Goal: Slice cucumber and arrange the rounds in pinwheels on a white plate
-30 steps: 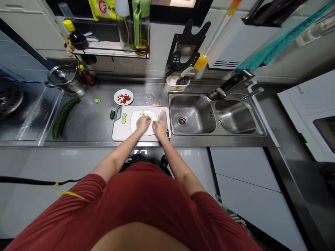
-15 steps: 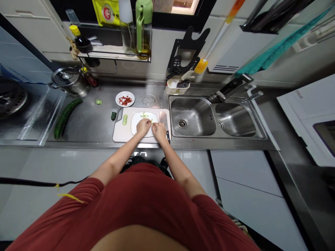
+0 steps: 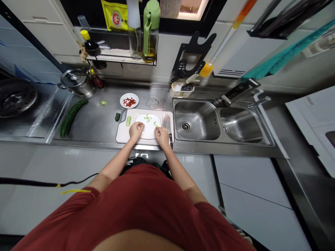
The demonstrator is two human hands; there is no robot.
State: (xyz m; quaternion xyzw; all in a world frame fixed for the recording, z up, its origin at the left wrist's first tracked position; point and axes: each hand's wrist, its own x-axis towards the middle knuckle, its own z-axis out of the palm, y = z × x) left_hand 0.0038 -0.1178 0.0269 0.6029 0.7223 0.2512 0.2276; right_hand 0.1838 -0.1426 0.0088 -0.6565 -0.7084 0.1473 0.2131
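Note:
A white plate (image 3: 148,132) lies on the pale cutting board (image 3: 123,136), with several cut cucumber pieces (image 3: 148,118) arranged near its far edge. My left hand (image 3: 136,130) is over the plate's left side, fingertips pinched together; whatever is between them, if anything, is too small to make out. At the right side my right hand (image 3: 162,136) is closed, with a curved cucumber slice (image 3: 155,123) at its fingertips. A row of cucumber slices (image 3: 128,121) lies on the board's left part. To the right of the plate rests a knife (image 3: 166,121), its black handle partly beside my right hand.
Behind the board stands a small plate (image 3: 136,101) of chopped red pieces. A cucumber stub (image 3: 117,116), more slices (image 3: 104,103) and a long cucumber (image 3: 73,118) lie leftward. A steel pot (image 3: 78,85) is at the back left; a double sink (image 3: 195,122) is right.
My hands, together over the plate before, have moved apart to its two sides. The cucumber pieces on the plate now show uncovered. The whole view has shifted slightly.

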